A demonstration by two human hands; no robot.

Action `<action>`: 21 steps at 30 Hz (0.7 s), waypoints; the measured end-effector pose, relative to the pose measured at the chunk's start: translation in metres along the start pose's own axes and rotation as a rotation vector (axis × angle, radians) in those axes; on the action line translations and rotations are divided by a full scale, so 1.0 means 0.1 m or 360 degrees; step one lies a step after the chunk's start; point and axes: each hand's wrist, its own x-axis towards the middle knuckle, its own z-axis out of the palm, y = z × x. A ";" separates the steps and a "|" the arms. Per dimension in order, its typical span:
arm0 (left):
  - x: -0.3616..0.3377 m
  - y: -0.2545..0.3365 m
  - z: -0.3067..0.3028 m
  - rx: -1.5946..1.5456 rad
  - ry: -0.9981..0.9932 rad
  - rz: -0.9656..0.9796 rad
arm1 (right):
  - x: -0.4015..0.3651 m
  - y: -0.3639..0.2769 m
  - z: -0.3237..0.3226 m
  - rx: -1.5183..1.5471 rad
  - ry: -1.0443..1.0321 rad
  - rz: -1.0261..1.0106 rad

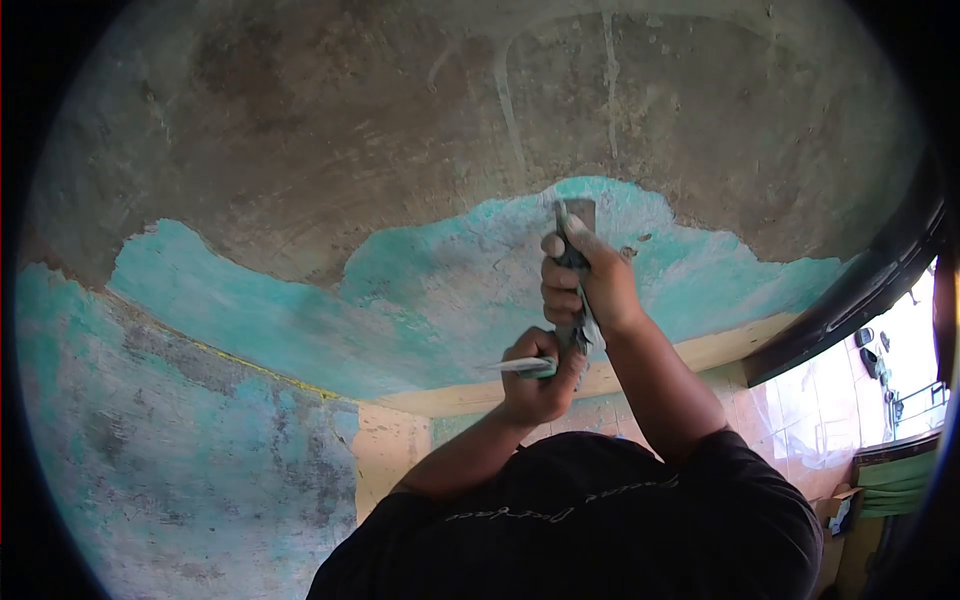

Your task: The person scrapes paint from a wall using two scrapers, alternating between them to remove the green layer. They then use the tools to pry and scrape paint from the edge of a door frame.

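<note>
My right hand (pixel 595 275) is closed around the handle of a scraper (pixel 577 215), its flat grey blade against the wall at the upper border of the turquoise paint (pixel 440 285). Just below it, my left hand (pixel 543 380) is closed on a second flat tool, seemingly a putty knife (pixel 515 366), whose pale narrow blade points left. Some greyish material shows between the two hands, but I cannot make out what it is. Pale dust or paste coats the right fingers. Above the turquoise band the wall is bare grey-brown plaster (pixel 350 130).
A patchy blue-grey side wall (pixel 200 450) meets the front wall along a yellowish corner line at left. On the right are a dark curved frame (pixel 840 315), a bright window opening (pixel 915 340), green cloth (pixel 898 487) and a cardboard box (pixel 838 507). Pale tiles (pixel 820 400) line the wall nearby.
</note>
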 end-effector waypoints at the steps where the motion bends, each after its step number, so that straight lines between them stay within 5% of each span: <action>1: 0.03 0.02 0.00 0.0020 -0.0011 0.0026 | 0.00 0.01 -0.04 0.0025 -0.0001 0.0026; 21: 0.01 0.00 0.03 0.0086 -0.0194 -0.0048 | -0.01 -0.10 -0.10 -0.0048 0.0019 0.0016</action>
